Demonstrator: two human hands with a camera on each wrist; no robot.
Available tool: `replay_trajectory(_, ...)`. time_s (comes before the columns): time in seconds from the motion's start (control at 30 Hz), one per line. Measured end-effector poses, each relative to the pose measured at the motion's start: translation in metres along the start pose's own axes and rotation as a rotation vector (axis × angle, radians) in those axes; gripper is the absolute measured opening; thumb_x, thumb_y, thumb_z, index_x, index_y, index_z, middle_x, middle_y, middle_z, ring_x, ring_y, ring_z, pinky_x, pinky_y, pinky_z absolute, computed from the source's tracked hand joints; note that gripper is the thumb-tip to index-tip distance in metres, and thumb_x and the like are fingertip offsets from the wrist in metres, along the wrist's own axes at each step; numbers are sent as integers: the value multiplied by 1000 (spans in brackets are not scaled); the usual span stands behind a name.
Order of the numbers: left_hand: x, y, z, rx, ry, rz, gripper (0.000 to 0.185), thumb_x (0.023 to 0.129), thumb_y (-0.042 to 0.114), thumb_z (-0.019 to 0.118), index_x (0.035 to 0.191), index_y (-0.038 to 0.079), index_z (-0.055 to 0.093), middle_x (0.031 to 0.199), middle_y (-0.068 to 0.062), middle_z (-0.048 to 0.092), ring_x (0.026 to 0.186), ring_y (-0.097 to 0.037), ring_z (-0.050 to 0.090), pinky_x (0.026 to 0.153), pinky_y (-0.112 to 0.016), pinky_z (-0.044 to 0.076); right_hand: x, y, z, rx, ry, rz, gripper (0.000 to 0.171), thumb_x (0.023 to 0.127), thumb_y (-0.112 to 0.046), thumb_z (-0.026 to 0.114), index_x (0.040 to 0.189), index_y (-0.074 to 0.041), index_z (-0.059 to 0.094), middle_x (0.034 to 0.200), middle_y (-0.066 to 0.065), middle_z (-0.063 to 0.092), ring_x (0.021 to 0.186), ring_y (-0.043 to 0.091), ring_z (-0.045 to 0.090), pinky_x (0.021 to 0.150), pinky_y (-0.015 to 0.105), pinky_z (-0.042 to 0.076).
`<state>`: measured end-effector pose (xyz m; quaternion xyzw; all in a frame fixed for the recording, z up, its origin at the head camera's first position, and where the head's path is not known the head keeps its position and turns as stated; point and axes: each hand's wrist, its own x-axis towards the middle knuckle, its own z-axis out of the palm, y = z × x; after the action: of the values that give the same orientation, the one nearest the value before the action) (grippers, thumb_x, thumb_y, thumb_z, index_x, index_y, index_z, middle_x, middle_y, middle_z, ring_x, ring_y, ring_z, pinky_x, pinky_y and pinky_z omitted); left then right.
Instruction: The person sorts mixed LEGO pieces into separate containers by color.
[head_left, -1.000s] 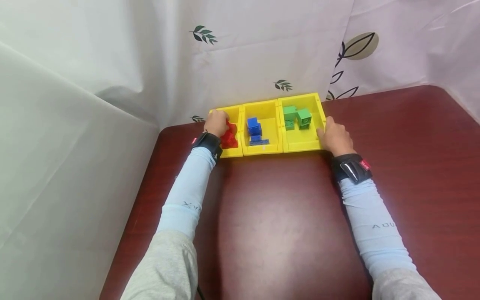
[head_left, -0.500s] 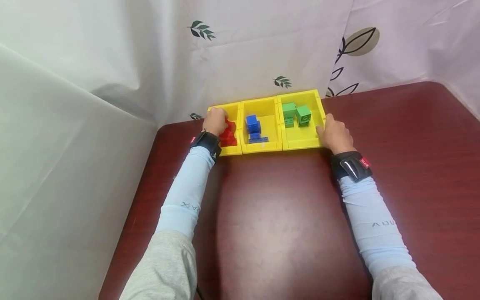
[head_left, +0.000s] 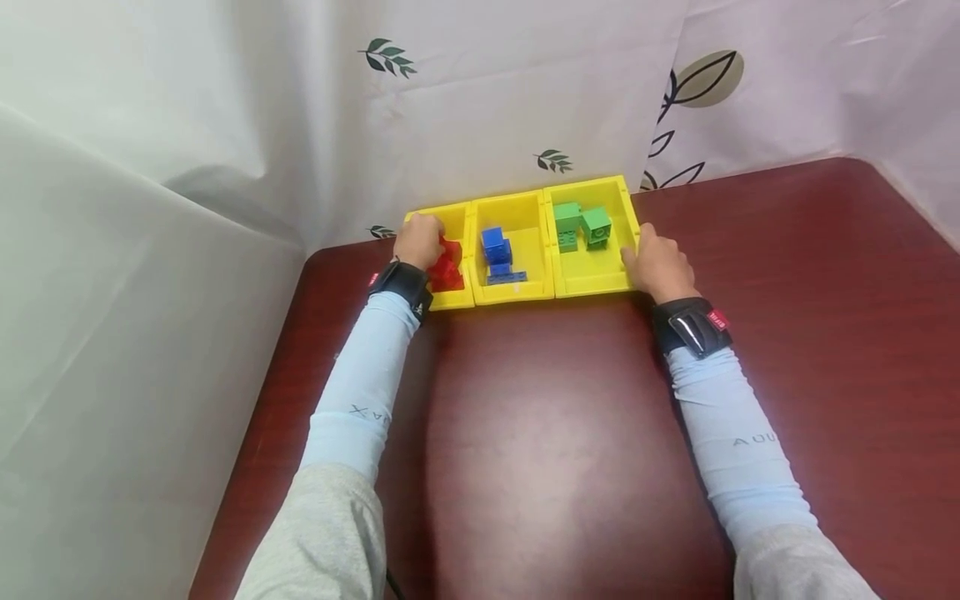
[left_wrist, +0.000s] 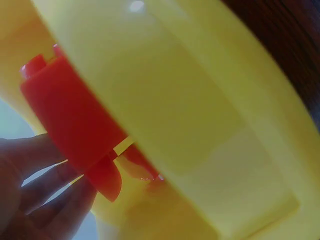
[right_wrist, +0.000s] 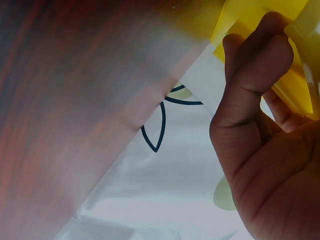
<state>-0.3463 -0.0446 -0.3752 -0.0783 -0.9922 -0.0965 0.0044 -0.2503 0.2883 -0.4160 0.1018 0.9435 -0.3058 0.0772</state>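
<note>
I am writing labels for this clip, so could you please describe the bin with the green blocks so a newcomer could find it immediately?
On the dark red table, against the curtain, three yellow bins sit side by side. The green-block bin is the rightmost one, with the right hand holding its outer wall. Only it holds green blocks; its neighbours hold blue and red ones.

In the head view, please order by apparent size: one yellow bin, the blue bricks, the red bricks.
1. Yellow bin, clearly largest.
2. Blue bricks.
3. Red bricks, though the left hand covers part of them, so their place after blue is unsure.
</note>
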Motion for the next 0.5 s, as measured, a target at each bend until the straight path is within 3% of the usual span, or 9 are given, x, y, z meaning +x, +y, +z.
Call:
replay_trajectory(0.27, -20, -16, -13, 29, 28, 14, 45, 88, 21, 73, 129, 5, 64, 129, -17, 62, 111, -33, 60, 102, -42, 49, 9, -3, 5, 3, -27, 9, 53, 102, -32, 41, 143, -1, 27, 115, 28, 47, 98, 44, 49, 80, 53, 43)
replay_trajectory(0.5, -66, -19, -15, -7, 140, 64, 41, 90, 29, 70, 124, 5, 67, 133, -17, 59, 119, -35, 56, 105, -46, 46, 2, 11, -5, 56, -7, 19, 64, 101, -39, 43, 147, 1, 27, 122, 28, 43, 102, 44, 46, 84, 55, 43)
